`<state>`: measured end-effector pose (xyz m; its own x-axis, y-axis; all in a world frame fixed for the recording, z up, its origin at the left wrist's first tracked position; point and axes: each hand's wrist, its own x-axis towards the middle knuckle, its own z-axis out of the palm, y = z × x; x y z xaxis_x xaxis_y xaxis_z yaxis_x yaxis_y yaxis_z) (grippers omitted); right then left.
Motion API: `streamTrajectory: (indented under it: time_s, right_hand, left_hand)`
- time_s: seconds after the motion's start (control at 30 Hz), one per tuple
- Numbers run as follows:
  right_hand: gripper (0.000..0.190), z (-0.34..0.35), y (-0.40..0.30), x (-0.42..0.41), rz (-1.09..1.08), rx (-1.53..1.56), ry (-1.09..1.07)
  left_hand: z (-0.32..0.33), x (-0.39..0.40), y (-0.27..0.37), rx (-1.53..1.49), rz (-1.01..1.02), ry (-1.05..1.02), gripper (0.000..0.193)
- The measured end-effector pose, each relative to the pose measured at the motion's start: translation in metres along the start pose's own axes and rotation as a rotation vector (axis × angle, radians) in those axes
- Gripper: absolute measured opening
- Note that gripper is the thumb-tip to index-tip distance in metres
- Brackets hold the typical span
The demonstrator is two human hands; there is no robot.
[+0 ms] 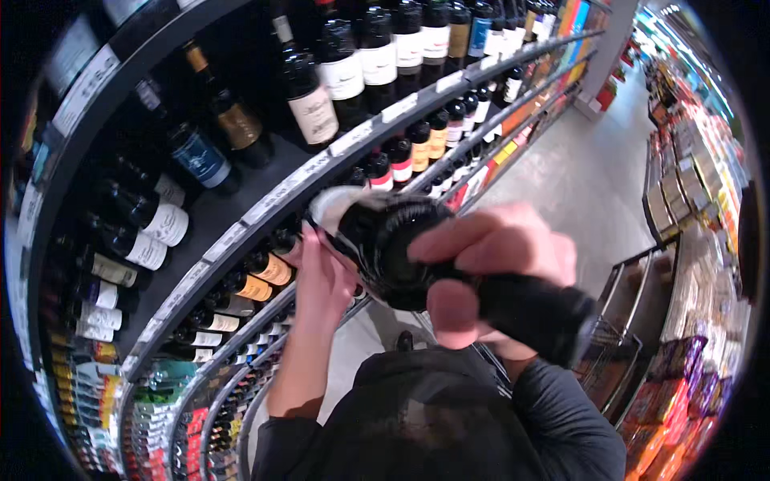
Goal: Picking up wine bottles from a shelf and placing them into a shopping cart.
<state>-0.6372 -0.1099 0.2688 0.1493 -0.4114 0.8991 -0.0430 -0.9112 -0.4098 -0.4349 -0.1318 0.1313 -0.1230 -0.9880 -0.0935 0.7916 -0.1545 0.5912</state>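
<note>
A dark glass wine bottle (pixel 391 252) is held close to the camera, its neck (pixel 532 312) pointing to the lower right and its pale label turned to the upper left. My left hand (pixel 325 264) supports the bottle's body near the label end. Around the shoulder and neck, my right hand (pixel 505 258) is closed, with fingers above and thumb below; it looks blurred. Behind the bottle runs a shelf edge with price tags (pixel 355 138). Standing on the shelf just beyond is a wine bottle with a cream label (pixel 314 114).
Curved shelves (pixel 283 162) of wine bottles fill the left and top. A metal wire rack or cart (pixel 613 349) stands at the right, near stacked packaged goods (pixel 680 192). Grey floor (pixel 559 162) shows in the aisle between. A pillar (pixel 610 60) rises at the far shelf end.
</note>
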Motion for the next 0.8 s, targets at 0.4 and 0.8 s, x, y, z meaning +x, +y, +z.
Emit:
streamTrajectory:
  time_s: [0.4,0.8]
  right_hand:
    - [0.033,-0.161,-0.043,-0.203,0.685,-0.568,-0.119]
    - [0.037,-0.328,-0.133,-0.374,1.371,-0.596,-0.192]
  left_hand:
    - [-0.053,-0.007,-0.259,0.03,-0.727,-0.027,0.06]
    - [-0.034,-0.03,-0.472,0.393,-1.045,0.112,0.056]
